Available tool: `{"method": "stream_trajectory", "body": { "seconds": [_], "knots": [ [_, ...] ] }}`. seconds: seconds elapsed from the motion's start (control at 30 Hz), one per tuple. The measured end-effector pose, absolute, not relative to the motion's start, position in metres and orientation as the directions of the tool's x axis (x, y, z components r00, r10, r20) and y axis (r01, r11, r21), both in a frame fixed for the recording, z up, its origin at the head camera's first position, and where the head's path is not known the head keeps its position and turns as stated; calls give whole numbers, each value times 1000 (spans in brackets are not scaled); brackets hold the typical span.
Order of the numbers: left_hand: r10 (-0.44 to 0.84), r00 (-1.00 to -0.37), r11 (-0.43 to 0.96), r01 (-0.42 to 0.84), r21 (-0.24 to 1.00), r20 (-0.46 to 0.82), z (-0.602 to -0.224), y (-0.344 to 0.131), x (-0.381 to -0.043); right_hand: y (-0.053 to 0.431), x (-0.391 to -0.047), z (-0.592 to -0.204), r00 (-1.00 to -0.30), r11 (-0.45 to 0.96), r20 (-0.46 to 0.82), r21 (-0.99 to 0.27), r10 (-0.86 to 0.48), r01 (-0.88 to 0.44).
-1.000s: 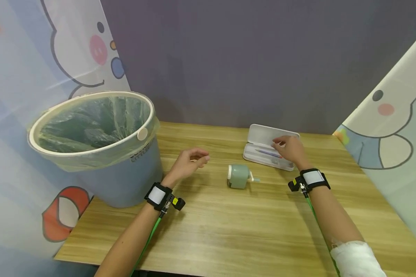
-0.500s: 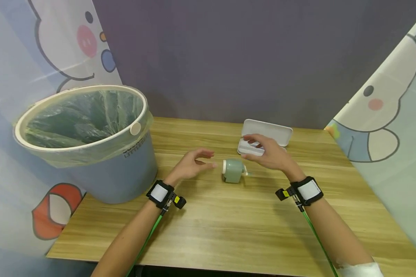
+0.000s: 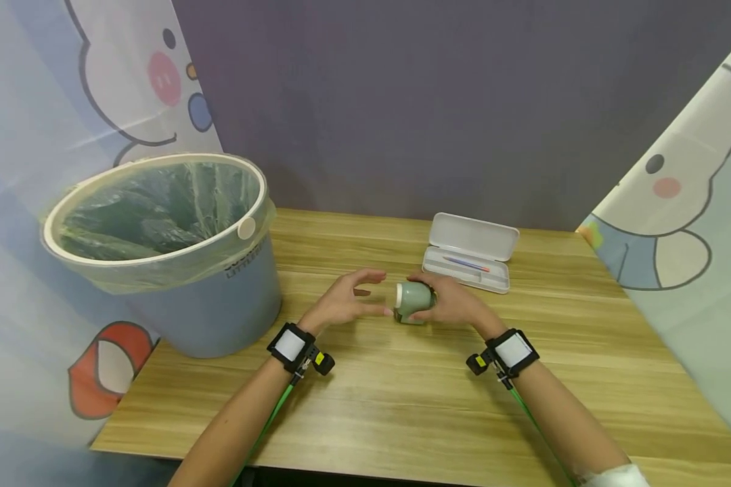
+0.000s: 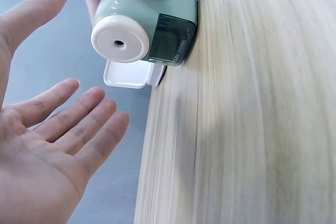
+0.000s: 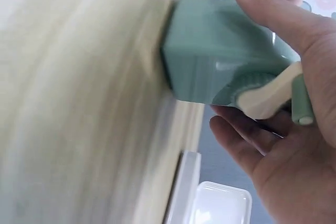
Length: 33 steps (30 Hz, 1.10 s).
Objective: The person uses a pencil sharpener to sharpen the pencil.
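Observation:
A green crank pencil sharpener [image 3: 409, 295] stands on the wooden table, its white round face with the pencil hole [image 4: 119, 43] turned toward the left hand. The right hand [image 3: 453, 301] grips it from the crank side, thumb on one side and fingers on the other. In the right wrist view the cream crank arm [image 5: 268, 95] sits close to the palm. Just left of the sharpener, the left hand [image 3: 344, 301] holds nothing, fingers extended and thumb apart. A dark see-through shavings drawer [image 4: 170, 39] shows low on the sharpener in the left wrist view.
Behind the sharpener lies a white pencil case [image 3: 474, 237], lid raised, with a slim blue pencil-like stick [image 3: 466, 264] with an orange end inside. A large blue bin [image 3: 219, 318] with a clear plastic liner [image 3: 152, 230] stands at the left. A grey wall [image 3: 402, 101] rises behind the table.
The right hand has moved left and nearer from the pencil case to the sharpener and now grips it. The left hand has shifted slightly toward the sharpener.

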<state>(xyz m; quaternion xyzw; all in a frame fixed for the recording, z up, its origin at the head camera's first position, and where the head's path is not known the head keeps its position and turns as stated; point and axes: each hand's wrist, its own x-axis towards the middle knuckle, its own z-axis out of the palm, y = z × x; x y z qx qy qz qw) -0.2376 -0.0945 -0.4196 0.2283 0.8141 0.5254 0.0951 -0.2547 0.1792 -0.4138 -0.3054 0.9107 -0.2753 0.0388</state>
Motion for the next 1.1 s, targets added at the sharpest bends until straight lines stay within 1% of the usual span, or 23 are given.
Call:
{"method": "stream_trajectory", "body": {
  "seconds": [0.13,0.33,0.63,0.77,0.97,1.1],
  "knots": [
    [473,-876,335,275,901,92,-420,-96,-238,177,-253,-422,-824,658,114,-545,-555,-519],
    [473,-878,315,242,918,69,-421,-94,-236,177,-253,-430,-838,613,164,-611,-521,-501],
    [477,-877,300,228,926,61,-424,-90,-235,183,-251,-433,-836,598,178,-624,-518,-503],
    [476,-876,303,244,921,76,-424,-88,-234,186,-249,-425,-830,583,201,-627,-521,-518],
    [454,-883,292,275,916,121,-414,-82,-231,185,-249,-401,-788,529,296,-609,-540,-591],
    [443,-884,295,302,906,151,-409,-76,-230,184,-247,-389,-784,493,300,-642,-543,-587]
  ]
}}
